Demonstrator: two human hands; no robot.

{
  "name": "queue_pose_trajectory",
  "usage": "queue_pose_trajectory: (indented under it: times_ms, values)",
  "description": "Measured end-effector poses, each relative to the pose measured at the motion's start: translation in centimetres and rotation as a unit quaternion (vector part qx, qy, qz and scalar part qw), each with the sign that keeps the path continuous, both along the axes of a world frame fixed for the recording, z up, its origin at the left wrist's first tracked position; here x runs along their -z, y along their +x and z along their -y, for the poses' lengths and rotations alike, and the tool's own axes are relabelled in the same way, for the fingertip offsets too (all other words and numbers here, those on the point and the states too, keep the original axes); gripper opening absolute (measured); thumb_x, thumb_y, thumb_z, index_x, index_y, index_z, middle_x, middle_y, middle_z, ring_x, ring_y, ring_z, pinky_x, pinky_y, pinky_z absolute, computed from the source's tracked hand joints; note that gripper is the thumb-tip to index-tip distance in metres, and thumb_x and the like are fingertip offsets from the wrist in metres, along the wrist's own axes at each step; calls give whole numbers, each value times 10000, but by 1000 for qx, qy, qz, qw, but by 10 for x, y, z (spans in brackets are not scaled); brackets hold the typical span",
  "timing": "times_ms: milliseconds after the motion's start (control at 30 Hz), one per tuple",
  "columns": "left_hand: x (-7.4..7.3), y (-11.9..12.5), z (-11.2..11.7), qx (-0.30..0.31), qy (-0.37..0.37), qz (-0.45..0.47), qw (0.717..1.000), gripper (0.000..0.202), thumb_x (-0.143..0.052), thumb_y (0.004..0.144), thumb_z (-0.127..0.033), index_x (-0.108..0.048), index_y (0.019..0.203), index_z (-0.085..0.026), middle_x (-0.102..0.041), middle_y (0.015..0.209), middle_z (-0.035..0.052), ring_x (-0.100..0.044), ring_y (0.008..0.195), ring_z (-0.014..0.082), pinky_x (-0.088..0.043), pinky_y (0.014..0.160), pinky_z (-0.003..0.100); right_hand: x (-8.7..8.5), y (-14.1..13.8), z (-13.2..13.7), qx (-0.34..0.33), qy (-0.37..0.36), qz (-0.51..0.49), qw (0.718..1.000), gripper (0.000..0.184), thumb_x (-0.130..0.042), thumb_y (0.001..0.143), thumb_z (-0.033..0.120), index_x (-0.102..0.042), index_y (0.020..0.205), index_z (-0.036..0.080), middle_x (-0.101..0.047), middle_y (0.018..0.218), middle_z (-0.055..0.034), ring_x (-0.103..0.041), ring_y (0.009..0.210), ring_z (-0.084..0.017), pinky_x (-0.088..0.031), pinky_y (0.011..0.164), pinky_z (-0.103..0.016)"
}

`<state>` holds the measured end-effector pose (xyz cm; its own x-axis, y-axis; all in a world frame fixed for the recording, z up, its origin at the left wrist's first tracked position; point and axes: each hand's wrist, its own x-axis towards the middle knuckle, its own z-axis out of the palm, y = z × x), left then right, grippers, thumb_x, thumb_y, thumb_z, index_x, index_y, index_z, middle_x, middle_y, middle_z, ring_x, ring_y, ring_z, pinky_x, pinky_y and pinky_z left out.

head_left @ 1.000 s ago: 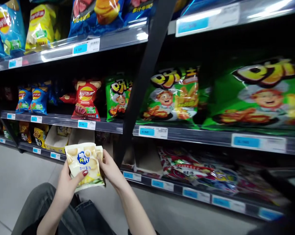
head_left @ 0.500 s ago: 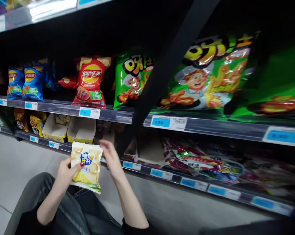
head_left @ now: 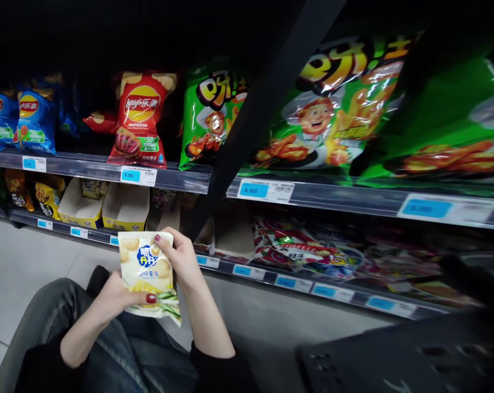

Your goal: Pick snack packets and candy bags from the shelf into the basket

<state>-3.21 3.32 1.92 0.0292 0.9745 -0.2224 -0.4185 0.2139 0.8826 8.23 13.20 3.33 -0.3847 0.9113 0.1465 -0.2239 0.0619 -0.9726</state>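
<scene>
The fingers (head_left: 167,246) of the right hand (head_left: 183,265) are closed on the upper right corner of a small pale-yellow snack packet (head_left: 147,273), with the fingertips on its front face. The left hand (head_left: 112,297) grips the lower part of the same packet from the left side. Its thumb (head_left: 144,298) lies across the front near the bottom seam, and the other left fingers are hidden behind the packet. The packet is upright, tilted slightly, with its printed face and blue logo toward the camera. It is held in the air in front of the lower shelf, above the person's jeans-clad knee (head_left: 46,322).

Behind the packet, on the lower shelf, two yellow cardboard display trays (head_left: 107,210) stand side by side. On the shelf above them, a red Lay's crisp bag (head_left: 139,120) stands upright, with a price tag (head_left: 138,176) on the shelf rail (head_left: 181,179) directly below it. Blue Lay's bags (head_left: 31,117) stand well to its left. A green snack bag (head_left: 208,114) stands just to the right of the red bag. A black upright post (head_left: 267,98) crosses in front of the shelves and separates that green bag from two larger green bags (head_left: 337,109) on the right. Red and white packets (head_left: 296,248) lie on the lower shelf to the right of the hands. A dark perforated surface (head_left: 414,355), blurred, fills the bottom right corner. The floor (head_left: 21,262) is light grey tile.
</scene>
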Motion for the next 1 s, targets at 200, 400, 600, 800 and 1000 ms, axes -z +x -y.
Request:
queue_pose_trajectory:
  times_ms: [200,400,600,800,1000]
  values:
    - [0,-4,0,4,-13,-22,1000,488,-800,501,-149,-665,963,-67,-706,937,151,-625,925,321,-448,885,445,-2,4,1,-5,-25,-52,998,277,-666,649,378,-483,626,171,-466,551,42,-401,489,-82,-329,452,-187]
    - [0,-5,1,12,-22,-81,996,391,-781,536,-187,-682,897,-74,-709,939,131,-631,903,325,-473,848,431,1,10,-6,35,-32,-24,999,278,-693,607,378,-516,592,164,-495,541,34,-429,486,-91,-344,465,-203]
    - [-8,-3,5,35,-30,-46,998,416,-776,526,-132,-671,925,-82,-724,886,104,-655,850,297,-510,783,376,6,19,-15,40,-86,63,993,274,-730,531,367,-571,540,144,-568,533,3,-480,493,-114,-357,482,-224]
    - [-9,-4,7,49,-30,-36,998,431,-774,523,-118,-657,936,-85,-727,873,98,-655,856,291,-507,790,379,5,21,-18,-2,-111,89,990,280,-742,497,374,-602,522,132,-604,555,-12,-513,522,-121,-383,514,-231]
    - [-5,-7,4,31,-35,-68,997,409,-779,518,-147,-671,908,-87,-725,875,104,-649,861,305,-493,811,409,-7,33,-12,9,-16,69,997,250,-719,574,367,-620,574,138,-577,559,-1,-487,521,-110,-366,485,-222]
